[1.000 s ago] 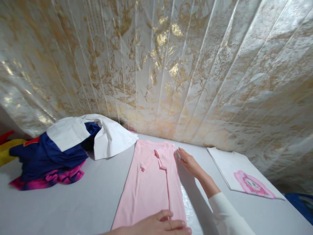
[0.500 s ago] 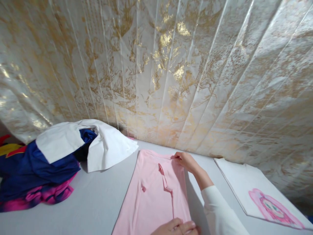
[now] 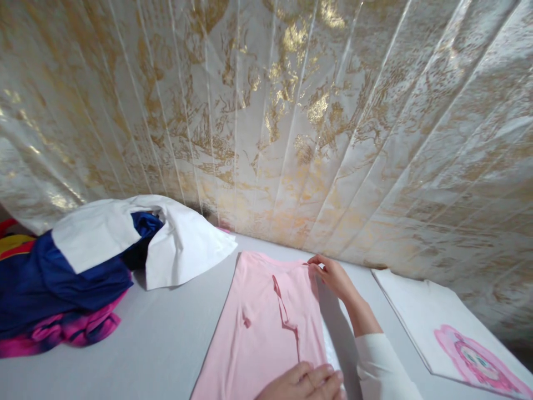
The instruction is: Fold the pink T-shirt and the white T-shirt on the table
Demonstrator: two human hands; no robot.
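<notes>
A pink shirt [image 3: 258, 344] lies lengthwise on the table, its sides folded in and loose folds showing down the middle. At its far right corner my right hand [image 3: 333, 278], in a white sleeve, pinches the fabric near the neckline between thumb and fingers. Lower down, my left hand [image 3: 306, 383] rests with fingers stretched out flat on the shirt's right side; its wrist is cut off by the frame. Beside those fingers, a strip of white cloth [image 3: 330, 353] shows along the shirt's right edge.
On the left is a heap of clothes: a white garment [image 3: 183, 250] over a dark blue one [image 3: 75, 286], with pink-and-purple cloth [image 3: 79, 328] beneath. A folded white shirt [image 3: 433, 311] with a pink printed figure lies right. Behind the grey-white table [image 3: 158, 344] hangs a gold-patterned curtain [image 3: 258, 111].
My right hand has shifted slightly right with the shirt's corner. The white strip by my left hand now shows along the shirt's edge. The whole view has also shifted a little.
</notes>
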